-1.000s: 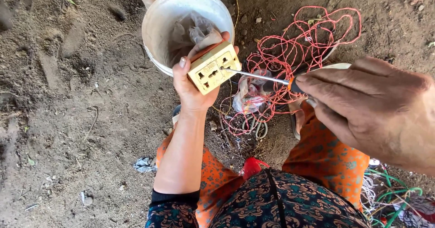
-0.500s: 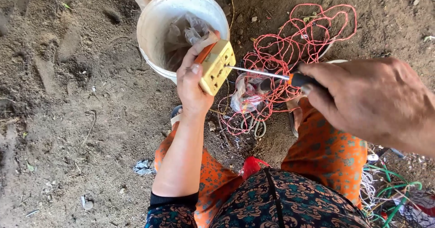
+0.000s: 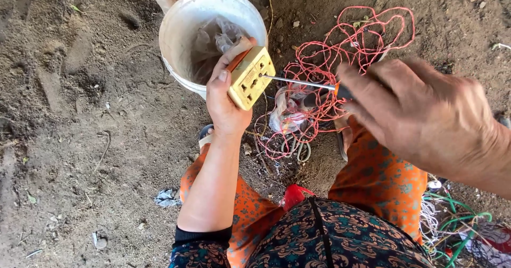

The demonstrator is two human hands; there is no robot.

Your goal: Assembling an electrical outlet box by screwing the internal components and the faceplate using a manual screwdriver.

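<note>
We hold a yellowed socket box (image 3: 251, 77) up in our left hand (image 3: 228, 108), fingers clamped round its edge and back, thumb along the near side, just in front of the white bucket (image 3: 181, 28) that stands on the dirt ground (image 3: 80, 140). Our right hand (image 3: 420, 113) has its fingers closed on the handle of a screwdriver (image 3: 303, 83), whose thin metal shaft reaches across to the side of the box; the tip meets the box at its edge, though we cannot tell whether it sits in a screw.

As for progress, we judge the work on the box to be in its middle: the box looks whole, its face with the slots in place, and no loose screw or cover shows anywhere. Below the tool lies a tangle of red wire (image 3: 346, 50) around a crumpled plastic bag (image 3: 287, 113), none of it visibly joined to the box. More wires, green and white (image 3: 452, 231), lie by our right knee, untouched.
</note>
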